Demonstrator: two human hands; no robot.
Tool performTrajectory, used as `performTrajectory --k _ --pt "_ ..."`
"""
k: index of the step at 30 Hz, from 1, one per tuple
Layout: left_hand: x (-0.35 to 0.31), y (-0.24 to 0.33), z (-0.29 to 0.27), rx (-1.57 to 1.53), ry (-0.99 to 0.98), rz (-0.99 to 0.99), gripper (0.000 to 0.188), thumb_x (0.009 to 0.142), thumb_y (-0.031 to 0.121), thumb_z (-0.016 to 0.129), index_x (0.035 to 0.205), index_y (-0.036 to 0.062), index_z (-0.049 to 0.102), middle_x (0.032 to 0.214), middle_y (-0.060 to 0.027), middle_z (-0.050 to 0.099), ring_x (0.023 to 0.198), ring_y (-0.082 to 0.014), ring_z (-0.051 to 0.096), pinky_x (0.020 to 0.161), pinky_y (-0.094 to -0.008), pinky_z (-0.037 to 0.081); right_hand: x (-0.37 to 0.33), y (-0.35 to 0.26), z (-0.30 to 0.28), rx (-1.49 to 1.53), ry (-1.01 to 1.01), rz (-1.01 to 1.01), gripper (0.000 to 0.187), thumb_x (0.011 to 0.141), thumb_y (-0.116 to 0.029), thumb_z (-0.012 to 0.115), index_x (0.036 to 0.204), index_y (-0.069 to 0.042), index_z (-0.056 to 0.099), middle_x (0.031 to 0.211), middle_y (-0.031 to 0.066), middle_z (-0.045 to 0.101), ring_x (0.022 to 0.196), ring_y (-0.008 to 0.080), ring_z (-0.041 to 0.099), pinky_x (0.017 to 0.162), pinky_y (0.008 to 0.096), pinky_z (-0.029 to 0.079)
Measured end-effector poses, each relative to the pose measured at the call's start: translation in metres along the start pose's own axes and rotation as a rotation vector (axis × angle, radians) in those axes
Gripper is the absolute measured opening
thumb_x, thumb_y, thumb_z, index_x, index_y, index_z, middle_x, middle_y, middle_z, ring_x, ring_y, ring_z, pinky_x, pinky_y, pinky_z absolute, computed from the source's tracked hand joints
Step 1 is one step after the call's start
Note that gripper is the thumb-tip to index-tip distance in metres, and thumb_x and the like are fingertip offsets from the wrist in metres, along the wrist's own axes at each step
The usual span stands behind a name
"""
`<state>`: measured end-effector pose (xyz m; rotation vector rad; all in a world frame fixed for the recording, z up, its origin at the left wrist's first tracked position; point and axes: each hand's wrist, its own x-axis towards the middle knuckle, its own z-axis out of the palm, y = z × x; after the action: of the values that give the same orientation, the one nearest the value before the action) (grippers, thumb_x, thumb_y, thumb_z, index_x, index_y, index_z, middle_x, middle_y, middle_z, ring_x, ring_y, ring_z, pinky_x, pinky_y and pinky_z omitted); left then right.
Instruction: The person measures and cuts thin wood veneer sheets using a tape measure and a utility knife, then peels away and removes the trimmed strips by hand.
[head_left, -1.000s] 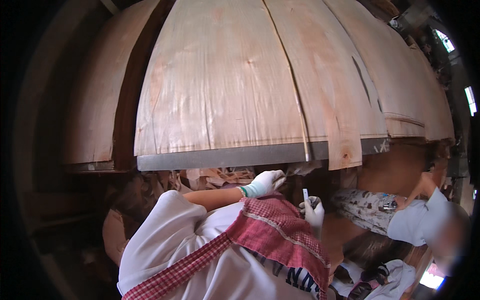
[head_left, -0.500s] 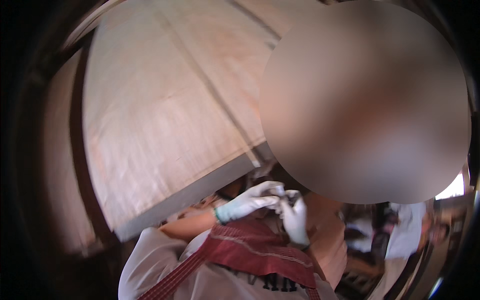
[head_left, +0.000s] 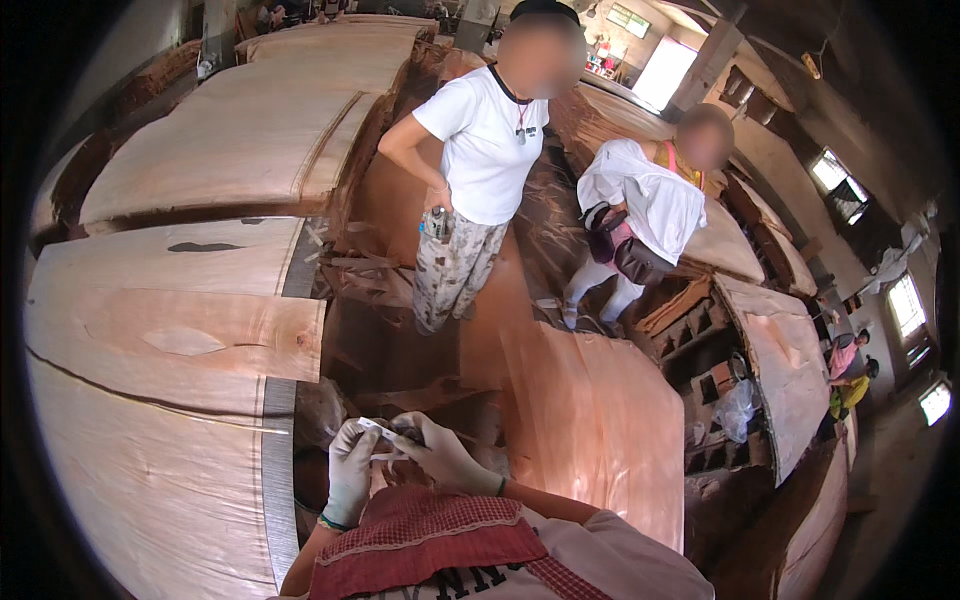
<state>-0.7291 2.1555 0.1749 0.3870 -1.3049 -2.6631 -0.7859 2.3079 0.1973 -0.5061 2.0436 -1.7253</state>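
My left hand (head_left: 349, 470), in a whitish glove with a green cuff, is closed on a small white strip (head_left: 376, 428) in front of my chest. The gloved right hand (head_left: 442, 457) meets it from the other side, its fingers bent together at the strip's other end. Something small and dark shows between the fingers there, but I cannot make out its kind. Below both hands hangs my red checked apron (head_left: 425, 530). To the left of them lies a stack of pale wood veneer sheets (head_left: 160, 480), with a narrower veneer piece (head_left: 215, 328) across it.
Ahead stands a person in a white T-shirt (head_left: 490, 145). Another person, holding a white cloth (head_left: 640, 195), is further right. Brownish veneer sheets (head_left: 600, 430) lie to my right, beside a pallet-like stack (head_left: 720, 400) with a clear plastic bag (head_left: 738, 412). More veneer stacks (head_left: 260, 110) stand behind.
My view has swung to the right and shows more of the room, with the two people now plain. Both hands stay together at the white piece in front of my apron.
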Motion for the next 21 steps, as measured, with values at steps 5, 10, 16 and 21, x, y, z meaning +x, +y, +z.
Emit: performTrajectory --k 5,10,16,21 --pt "0.007 0.036 0.022 0.253 0.188 0.225 0.005 0.096 0.008 0.057 0.092 0.0077 0.06 0.086 0.0022 0.06 0.077 -0.0054 0.056 0.07 -0.0233 0.05 -0.015 0.033 -0.049 -0.142 -0.114 0.08 0.025 0.096 -0.019 0.059 0.113 -0.001 0.058 0.089 0.013 0.065 0.079 0.0163 0.062 0.071 0.0315 0.05" --pt "0.018 0.116 0.014 0.477 0.4 0.53 0.013 0.098 0.017 0.054 0.102 0.0054 0.059 0.093 -0.0025 0.058 0.085 -0.0105 0.056 0.073 -0.0247 0.05 -0.02 0.052 -0.082 -0.156 -0.111 0.018 0.022 0.095 -0.017 0.061 0.111 -0.003 0.061 0.085 0.0107 0.064 0.073 0.0127 0.054 0.069 0.0295 0.047" --pt "0.033 0.261 -0.04 1.035 0.416 1.025 0.028 0.101 0.008 0.047 0.124 -0.005 0.057 0.117 -0.0123 0.062 0.109 -0.022 0.06 0.098 -0.0331 0.049 0.004 0.016 -0.119 -0.268 -0.075 -0.238 0.018 0.094 -0.015 0.063 0.107 -0.003 0.062 0.082 0.0128 0.064 0.069 0.0175 0.059 0.068 0.03 0.049" --pt "0.018 0.388 -0.062 0.734 0.35 1.246 0.037 0.102 0.016 0.048 0.134 -0.0037 0.051 0.133 -0.0141 0.056 0.121 -0.0209 0.055 0.107 -0.0362 0.043 0.006 0.008 -0.138 -0.188 -0.057 -0.099 0.018 0.095 -0.016 0.061 0.108 -0.003 0.063 0.079 0.006 0.065 0.067 0.0108 0.058 0.064 0.0268 0.049"
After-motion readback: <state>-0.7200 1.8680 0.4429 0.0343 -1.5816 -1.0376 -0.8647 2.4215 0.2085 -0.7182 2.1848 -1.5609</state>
